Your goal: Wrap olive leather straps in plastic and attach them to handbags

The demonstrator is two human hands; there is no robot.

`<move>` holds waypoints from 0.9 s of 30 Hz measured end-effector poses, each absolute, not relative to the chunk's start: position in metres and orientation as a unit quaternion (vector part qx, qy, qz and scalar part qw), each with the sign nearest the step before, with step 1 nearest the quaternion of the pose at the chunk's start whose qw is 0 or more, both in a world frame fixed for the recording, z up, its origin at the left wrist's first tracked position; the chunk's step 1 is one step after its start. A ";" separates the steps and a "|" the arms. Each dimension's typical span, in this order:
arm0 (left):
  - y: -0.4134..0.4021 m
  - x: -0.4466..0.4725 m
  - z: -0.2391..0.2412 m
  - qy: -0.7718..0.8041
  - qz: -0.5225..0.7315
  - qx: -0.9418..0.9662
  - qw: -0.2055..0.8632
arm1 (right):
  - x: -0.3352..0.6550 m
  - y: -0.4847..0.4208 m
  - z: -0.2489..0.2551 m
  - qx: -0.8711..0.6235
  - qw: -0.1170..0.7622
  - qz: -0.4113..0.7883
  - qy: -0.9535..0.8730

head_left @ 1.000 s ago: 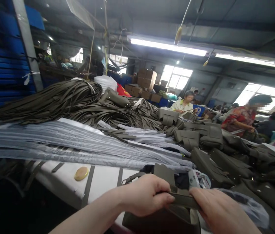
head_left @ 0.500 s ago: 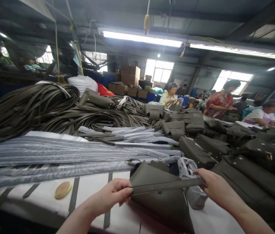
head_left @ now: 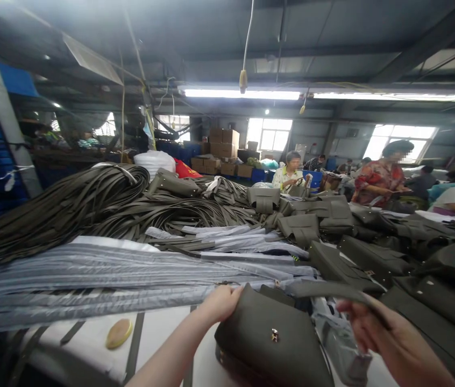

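A dark olive handbag with a small metal clasp on its front flap stands on the white tabletop before me. My left hand grips the bag at its top left corner, its fingertips hidden behind the flap. An olive strap stretches from behind the bag's top over to my right hand, which is closed on its end and somewhat blurred. Beside the bag, under that hand, is a grey-and-clear plastic container, its contents hard to make out.
Grey fabric-like strips lie across the table, with a heap of olive straps behind them. Many olive bags are piled to the right. A round yellowish disc rests at left. Several people work beyond.
The strap, earlier held taut across the bag's front between both hands, has swung up and right with my right hand. My left hand has moved to the bag's top corner, and the clasp now shows.
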State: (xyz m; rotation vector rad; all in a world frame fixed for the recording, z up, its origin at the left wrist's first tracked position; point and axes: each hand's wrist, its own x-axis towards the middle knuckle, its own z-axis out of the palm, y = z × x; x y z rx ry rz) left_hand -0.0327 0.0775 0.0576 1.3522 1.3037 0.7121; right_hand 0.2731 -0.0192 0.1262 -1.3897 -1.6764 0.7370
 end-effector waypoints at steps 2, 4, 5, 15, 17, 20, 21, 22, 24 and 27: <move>0.101 -0.035 0.037 0.583 0.291 0.538 0.535 | 0.288 -0.028 0.138 -0.549 0.488 0.395 -0.552; 0.117 -0.030 0.023 0.596 0.284 0.506 0.555 | 0.294 -0.037 0.153 -0.514 0.545 0.458 -0.479; 0.123 -0.026 0.018 0.596 0.282 0.489 0.570 | 0.294 -0.041 0.160 -0.489 0.574 0.472 -0.457; 0.134 -0.007 0.014 0.511 0.381 0.429 0.640 | 0.319 -0.071 0.227 -0.449 0.701 0.335 -0.441; 0.122 -0.009 0.025 0.480 0.427 0.444 0.624 | 0.322 -0.070 0.230 -0.479 0.688 0.312 -0.448; 0.091 -0.007 0.047 0.424 0.470 0.473 0.613 | 0.315 -0.062 0.212 -0.523 0.637 0.328 -0.462; 0.080 -0.005 0.053 0.410 0.474 0.482 0.612 | 0.309 -0.058 0.200 -0.541 0.599 0.345 -0.479; 0.070 -0.003 0.057 0.399 0.473 0.490 0.613 | 0.301 -0.055 0.186 -0.557 0.552 0.364 -0.503; 0.052 0.002 0.059 0.391 0.465 0.497 0.620 | 0.282 -0.049 0.155 -0.569 0.447 0.399 -0.564; 0.036 0.003 0.055 0.387 0.463 0.483 0.634 | 0.252 -0.041 0.112 -0.560 0.347 0.419 -0.625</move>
